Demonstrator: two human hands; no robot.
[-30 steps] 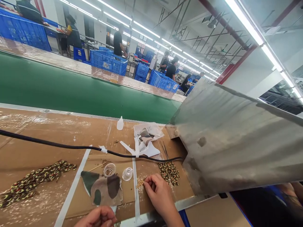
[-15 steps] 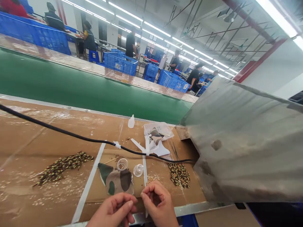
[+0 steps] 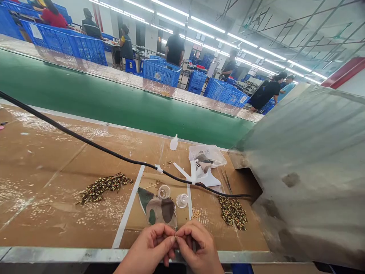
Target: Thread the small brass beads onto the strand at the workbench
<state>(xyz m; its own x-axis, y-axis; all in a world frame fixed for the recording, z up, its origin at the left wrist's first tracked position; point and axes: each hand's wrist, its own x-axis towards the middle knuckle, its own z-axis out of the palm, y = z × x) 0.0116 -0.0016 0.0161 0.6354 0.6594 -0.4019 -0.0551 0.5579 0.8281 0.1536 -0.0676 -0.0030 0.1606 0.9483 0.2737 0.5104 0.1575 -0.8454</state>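
Observation:
My left hand (image 3: 154, 247) and my right hand (image 3: 196, 243) meet at the front edge of the bench, thumbs and forefingers pinched together. Whatever sits between the fingertips is too small to make out. Just beyond them lies a piece of camouflage cloth (image 3: 159, 209). On and beside it stand a clear plastic cup (image 3: 164, 191) and a second small clear cup (image 3: 182, 200). Tiny tan beads (image 3: 196, 214) are scattered past my right hand. A pile of dark, yellow-patterned small pieces (image 3: 232, 213) lies to the right, and a similar pile (image 3: 105, 187) to the left.
A black cable (image 3: 99, 147) crosses the cardboard-covered bench (image 3: 57, 179). At the back are a white bottle (image 3: 173, 142), a clear tray (image 3: 219, 156) and tweezers (image 3: 226, 179). A metal housing (image 3: 310, 182) blocks the right. Beyond a green belt (image 3: 85, 95), people work among blue crates (image 3: 161, 72).
My hands have come together so their fingertips now touch; before, a gap lay between them. The view has shifted, moving the bench scene rightward in the picture.

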